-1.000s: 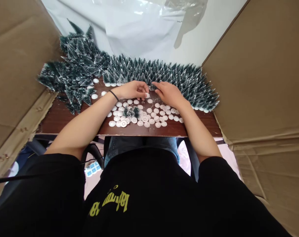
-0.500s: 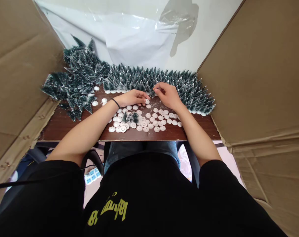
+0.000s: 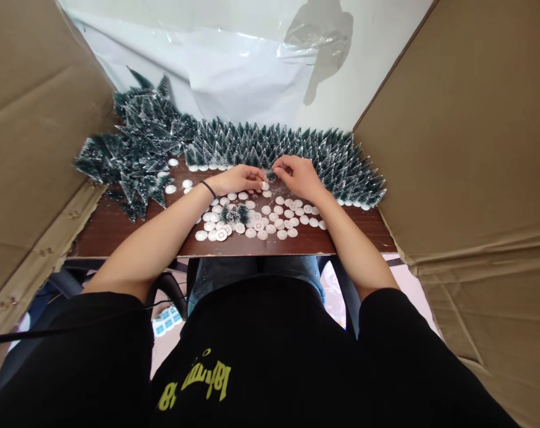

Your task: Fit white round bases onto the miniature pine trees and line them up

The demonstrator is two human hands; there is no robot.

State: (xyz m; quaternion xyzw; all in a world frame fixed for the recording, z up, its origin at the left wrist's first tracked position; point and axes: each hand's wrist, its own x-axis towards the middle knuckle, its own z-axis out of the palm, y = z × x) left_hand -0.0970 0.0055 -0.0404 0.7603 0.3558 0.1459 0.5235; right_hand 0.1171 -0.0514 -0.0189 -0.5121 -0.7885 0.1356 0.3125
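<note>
My left hand point(image 3: 247, 178) is closed, its thumb and fingers pinching a white round base point(image 3: 265, 185). Just to its right, my right hand point(image 3: 299, 173) has its fingertips pinched on a small snow-dusted bottle-brush tree point(image 3: 270, 176), partly hidden by the fingers. The tree's lower end is close to the base; whether they touch I cannot tell. Below the hands, many loose white round bases point(image 3: 282, 235) are spread over the brown table point(image 3: 180, 202). A few small trees point(image 3: 234, 213) lie on top of these bases.
Behind my hands, dense rows of small trees point(image 3: 234, 142) stand upright on white bases. At the left, more trees point(image 3: 145, 134) lie in a jumbled heap. Brown sheeting point(image 3: 470, 131) walls both sides, and a white sheet point(image 3: 252, 77) covers the back.
My right hand has come slightly down and left, bringing the small tree lower, nearer the base in my left hand. The left hand has stayed almost in place.
</note>
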